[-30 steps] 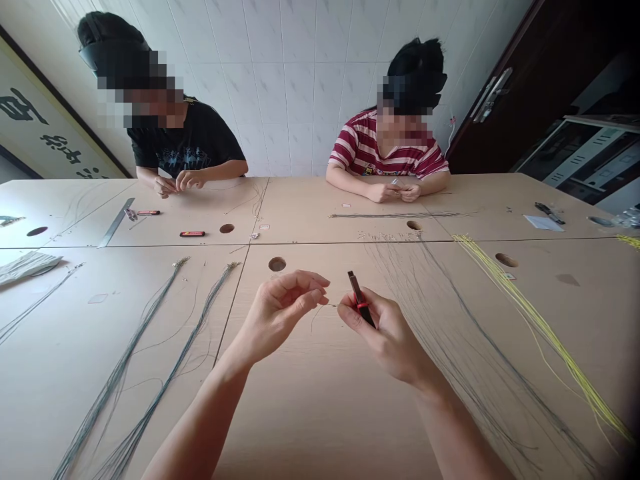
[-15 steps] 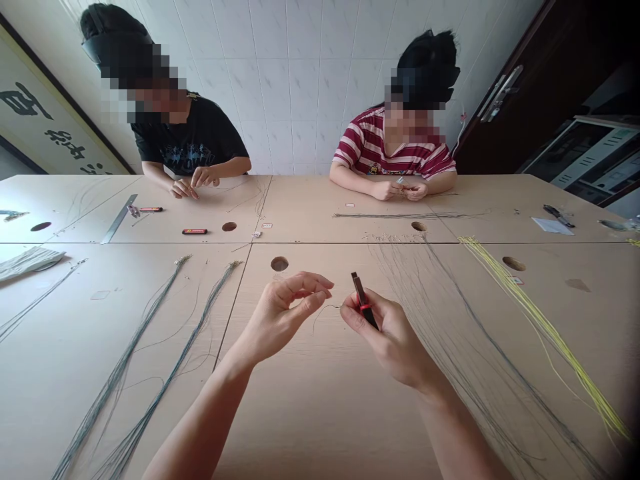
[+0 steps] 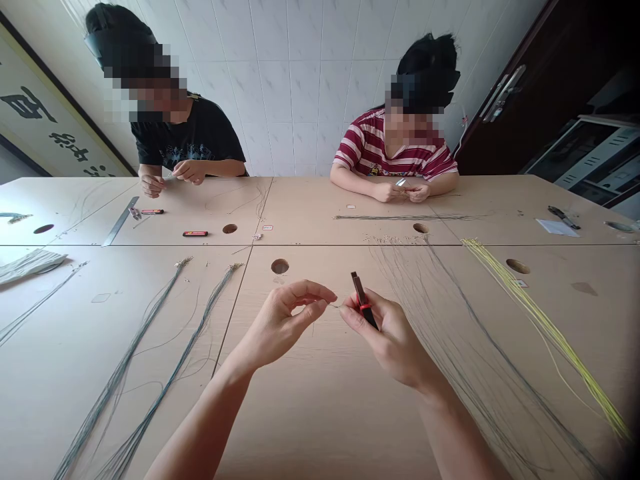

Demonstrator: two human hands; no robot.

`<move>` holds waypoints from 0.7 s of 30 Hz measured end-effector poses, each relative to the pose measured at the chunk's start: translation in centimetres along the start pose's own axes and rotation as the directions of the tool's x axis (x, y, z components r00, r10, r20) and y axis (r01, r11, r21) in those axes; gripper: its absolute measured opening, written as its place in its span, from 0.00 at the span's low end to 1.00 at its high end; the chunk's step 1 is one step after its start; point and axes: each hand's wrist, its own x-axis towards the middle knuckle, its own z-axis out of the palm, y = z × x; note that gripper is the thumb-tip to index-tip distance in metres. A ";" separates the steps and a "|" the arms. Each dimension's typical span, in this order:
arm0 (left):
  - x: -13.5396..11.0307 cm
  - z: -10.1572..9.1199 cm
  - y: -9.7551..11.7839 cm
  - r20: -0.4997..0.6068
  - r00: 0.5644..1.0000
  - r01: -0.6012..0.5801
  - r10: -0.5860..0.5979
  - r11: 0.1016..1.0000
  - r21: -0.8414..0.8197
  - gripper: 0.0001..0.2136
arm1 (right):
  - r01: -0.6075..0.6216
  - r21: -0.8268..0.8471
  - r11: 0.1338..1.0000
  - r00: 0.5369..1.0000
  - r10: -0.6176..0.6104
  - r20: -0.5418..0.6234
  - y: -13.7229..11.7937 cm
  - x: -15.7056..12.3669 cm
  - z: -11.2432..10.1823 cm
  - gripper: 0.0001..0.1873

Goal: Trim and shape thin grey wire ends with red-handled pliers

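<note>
My left hand [image 3: 290, 313] pinches a thin, thread-like cord [image 3: 334, 305] between thumb and index finger. The cord runs across the small gap to my right hand [image 3: 377, 333], whose thumb and fingertip hold its other part. Tucked in the same right hand is a slim black tool [image 3: 361, 293] with a red band and a dark, metallic-looking tip pointing up; its exact kind I cannot make out. Both hands are above the table's near half. A loose tail of the cord hangs below my left fingertips.
Grey-green cord bundles [image 3: 150, 347] lie to the left. Thin dark strands [image 3: 465, 347] and yellow cords [image 3: 550, 340] lie to the right. Two co-workers sit opposite. A steel ruler [image 3: 120, 221], a black-and-red stick [image 3: 195, 233] and a round table hole [image 3: 280, 266] are farther back.
My left fingers have closed on the cord's free part, which hung apart from them before. My right hand stays in place with the tool. The left co-worker's hands have shifted apart.
</note>
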 end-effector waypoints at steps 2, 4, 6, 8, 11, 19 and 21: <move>-0.1 0.0 0.1 0.015 1.000 0.002 -0.002 1.000 -0.023 0.08 | 0.001 -0.002 1.000 1.000 -0.001 -0.001 -0.1 0.0 0.0 0.13; -0.2 0.1 0.2 0.016 1.000 0.010 -0.010 0.999 -0.043 0.08 | 0.003 -0.003 1.000 1.000 -0.003 0.004 -0.1 0.0 0.0 0.13; -0.2 0.1 0.1 0.011 1.000 0.017 -0.017 0.999 -0.051 0.08 | 0.006 -0.003 1.000 1.000 -0.006 0.010 -0.1 -0.1 0.1 0.14; -0.2 0.2 -0.1 0.007 1.000 0.020 -0.020 0.998 -0.053 0.09 | 0.005 -0.004 1.000 1.000 -0.005 0.011 -0.1 -0.2 0.1 0.14; -0.2 0.1 -0.1 -0.001 1.000 0.021 -0.021 0.999 -0.046 0.09 | -0.001 -0.013 1.000 1.000 0.001 0.004 -0.1 -0.3 0.0 0.14; 0.0 0.4 0.0 -0.036 0.999 0.020 -0.023 0.997 -0.070 0.07 | -0.002 -0.008 1.000 1.000 0.003 0.017 0.0 -0.3 0.0 0.13; 0.1 0.6 0.0 -0.035 0.999 0.030 -0.033 0.997 -0.072 0.07 | -0.004 -0.004 1.000 1.000 0.004 0.019 -0.1 -0.3 0.1 0.13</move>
